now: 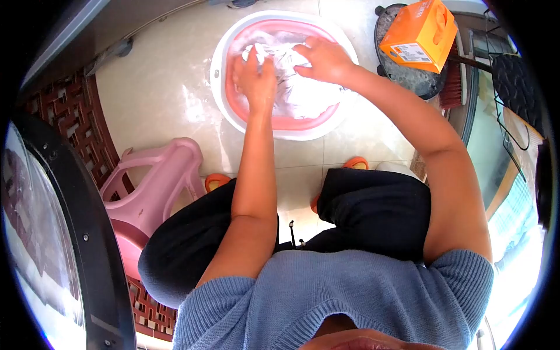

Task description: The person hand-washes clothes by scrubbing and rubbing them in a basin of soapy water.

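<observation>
A white wet cloth (pixel 312 98) lies bunched in the water of an oval basin (pixel 217 99) with a white rim and pink inside. On the left part of the cloth, my left hand (pixel 256 79) has its fingers bent round a fold, and white fabric shows between thumb and fingers. My right hand (pixel 328 63) grips the cloth's upper right part, thumb and forefinger pressing into its folds from either side. The tips of several fingers are hidden in the fabric. Both hands are inside the basin's rim, a short gap apart.
A pink plastic stool (pixel 154 186) stands on the tiled floor at the left, near a dark round-windowed appliance door (pixel 87 233). At the upper right, an orange box (pixel 417 38) rests on a dark round-cornered object (pixel 429 84), beside a brush (pixel 454 90). Orange slippers (pixel 217 181) are below the basin.
</observation>
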`<move>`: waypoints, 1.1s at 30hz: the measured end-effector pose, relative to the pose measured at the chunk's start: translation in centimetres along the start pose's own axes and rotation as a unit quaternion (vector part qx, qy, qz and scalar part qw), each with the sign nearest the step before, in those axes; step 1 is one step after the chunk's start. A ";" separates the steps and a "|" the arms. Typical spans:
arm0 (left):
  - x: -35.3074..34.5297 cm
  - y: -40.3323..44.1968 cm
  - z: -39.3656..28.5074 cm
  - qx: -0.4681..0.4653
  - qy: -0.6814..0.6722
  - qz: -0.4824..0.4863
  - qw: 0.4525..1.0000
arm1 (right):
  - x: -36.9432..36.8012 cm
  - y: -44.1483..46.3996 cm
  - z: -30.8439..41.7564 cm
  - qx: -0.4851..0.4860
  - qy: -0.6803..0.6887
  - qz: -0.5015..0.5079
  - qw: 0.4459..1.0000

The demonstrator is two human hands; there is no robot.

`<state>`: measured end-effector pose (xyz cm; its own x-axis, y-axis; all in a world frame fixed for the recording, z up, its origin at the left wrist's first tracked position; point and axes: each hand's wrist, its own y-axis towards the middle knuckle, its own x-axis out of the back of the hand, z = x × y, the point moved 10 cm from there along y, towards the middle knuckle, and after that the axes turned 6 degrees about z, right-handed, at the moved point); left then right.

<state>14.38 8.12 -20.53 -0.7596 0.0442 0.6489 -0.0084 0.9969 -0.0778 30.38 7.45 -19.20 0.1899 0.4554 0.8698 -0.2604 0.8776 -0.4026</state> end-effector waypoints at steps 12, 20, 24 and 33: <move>-9.5 -0.1 3.9 0.213 -0.792 0.199 0.537 | 2.6 -1.8 9.0 0.209 0.276 -0.066 0.936; -7.3 -2.6 2.1 0.298 -0.701 0.013 0.648 | 1.9 2.0 2.6 0.075 0.097 -0.106 0.987; -4.5 -0.8 3.4 0.292 -0.590 0.080 0.749 | 1.2 1.1 0.8 0.057 0.071 -0.055 0.994; -5.2 1.4 5.1 0.158 -0.332 0.066 0.927 | -1.6 4.4 1.1 -0.016 0.316 -0.044 0.948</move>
<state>15.01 8.96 -27.94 -0.9998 0.0099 0.0162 0.0024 0.9121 -0.4100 27.84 10.46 -22.03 0.7407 0.3705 0.5605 -0.1899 0.9157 -0.3543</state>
